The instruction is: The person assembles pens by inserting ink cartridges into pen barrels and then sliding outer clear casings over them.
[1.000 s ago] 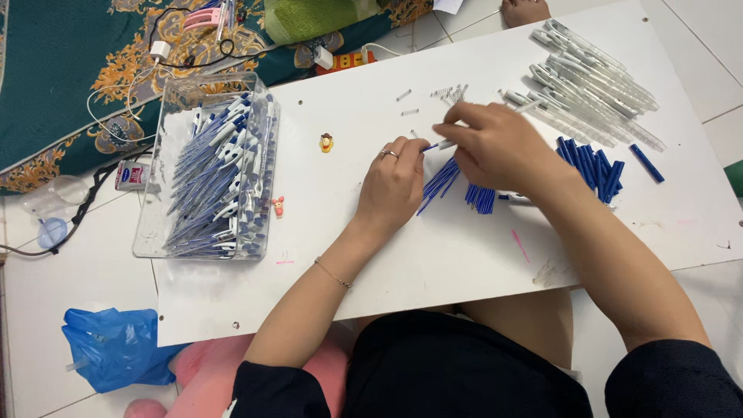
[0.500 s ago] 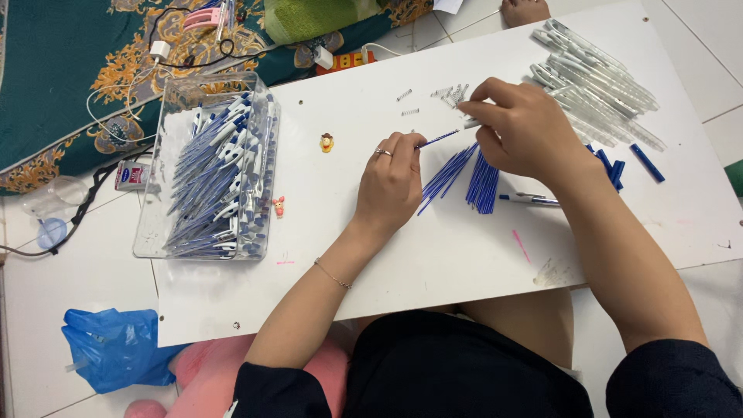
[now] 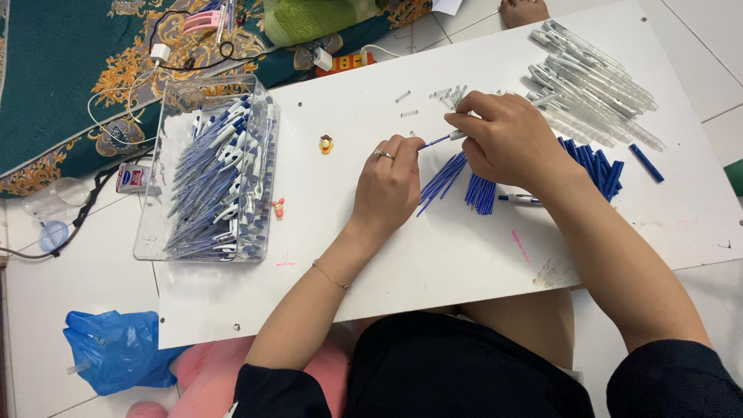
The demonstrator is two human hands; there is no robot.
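Between both hands, head view: a blue refill (image 3: 435,141) spans the gap, held at each end. Left hand (image 3: 391,182) pinches its near tip with thumb and forefinger; ring on one finger. Right hand (image 3: 507,139) is clenched around the far end, where a clear pen barrel (image 3: 544,98) sticks out past the knuckles. Just below the grip: loose blue refills (image 3: 445,176) fanned on the white board (image 3: 433,255). Just above it: small springs (image 3: 447,94). Right of the right hand: blue caps (image 3: 600,164), beyond them a pile of clear barrels (image 3: 592,73). Well left of the left hand: clear bin (image 3: 209,166) full of finished pens.
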